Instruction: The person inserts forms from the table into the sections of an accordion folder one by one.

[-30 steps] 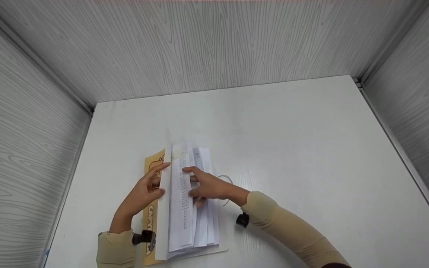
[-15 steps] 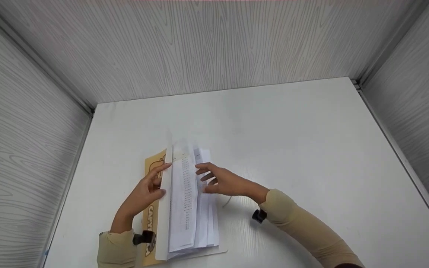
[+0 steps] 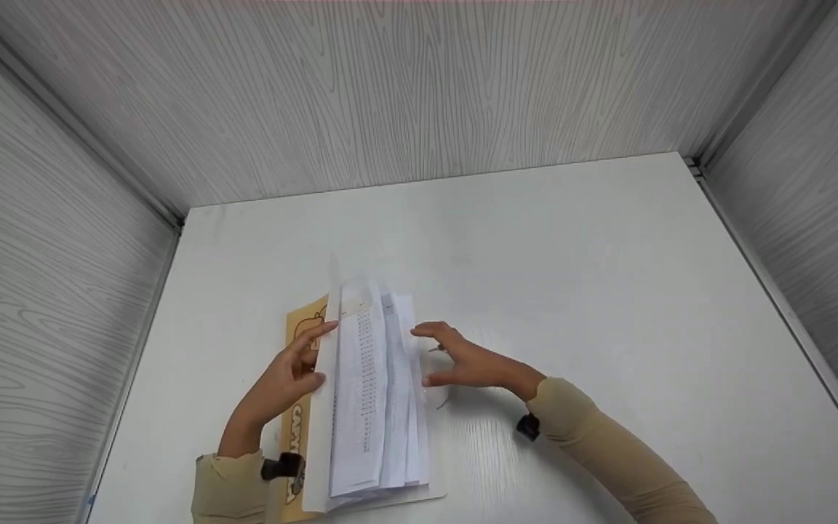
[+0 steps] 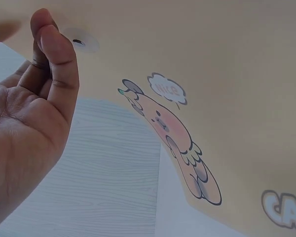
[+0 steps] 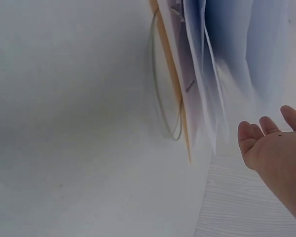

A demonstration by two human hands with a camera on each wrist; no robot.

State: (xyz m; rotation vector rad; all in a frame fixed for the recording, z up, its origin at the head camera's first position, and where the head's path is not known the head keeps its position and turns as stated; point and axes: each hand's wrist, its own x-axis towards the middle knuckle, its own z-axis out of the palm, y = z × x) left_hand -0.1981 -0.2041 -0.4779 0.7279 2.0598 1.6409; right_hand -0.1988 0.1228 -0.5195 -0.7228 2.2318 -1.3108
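Observation:
A yellow file folder (image 3: 293, 437) with a cartoon animal and lettering stands part-open on the table. My left hand (image 3: 273, 393) holds its cover raised, thumb and index fingertip at the white cover edge. In the left wrist view, curled fingers (image 4: 59, 59) show beside the folder's printed outside (image 4: 227, 98). Several printed paper sheets (image 3: 361, 444) are fanned inside the folder. My right hand (image 3: 473, 364) is just right of the sheets, thumb and index spread, holding nothing. In the right wrist view this hand (image 5: 281, 153) has its palm up, near the sheets (image 5: 200, 74).
A thin cord loop (image 5: 160, 94) hangs from the folder's right side. The white table (image 3: 572, 276) extends to the back and right. Grey wood-grain panels (image 3: 419, 94) enclose it at the back and both sides.
My right hand has let go of the printed sheets and moved right, off their edge. The sheets have leaned slightly to the right. My left hand stays at the cover.

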